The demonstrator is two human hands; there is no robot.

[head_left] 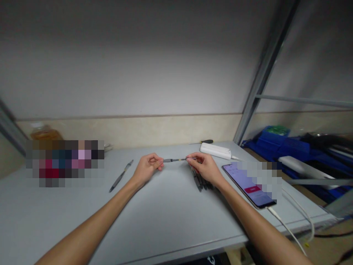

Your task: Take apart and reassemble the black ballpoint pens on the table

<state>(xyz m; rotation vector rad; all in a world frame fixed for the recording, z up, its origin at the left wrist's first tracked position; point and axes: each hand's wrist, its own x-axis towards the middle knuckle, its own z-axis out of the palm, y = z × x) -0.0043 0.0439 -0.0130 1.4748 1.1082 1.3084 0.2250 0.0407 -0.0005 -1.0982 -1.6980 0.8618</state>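
Note:
Level above the desk, a slim dark pen (168,160) stretches between my two hands. Its thicker grey part is pinched in the fingertips of my left hand (149,167). My right hand (202,166) has finger and thumb closed on the thinner end, which shows a small yellowish band; whether this is a refill or the pen's other half I cannot tell. Beneath my right hand lies a bunch of several dark pens (197,181), partly hidden by it. One more pen (120,176), grey and clear, rests slantwise to the left of my left hand.
Right of my right arm lies a lit phone (242,184) with a white cable (284,222). Behind it are a white power strip (215,151) and a yellow-black screwdriver (206,141). At the left stands a bottle of amber liquid (45,132) beside blurred items. A metal post (255,95) rises at the right.

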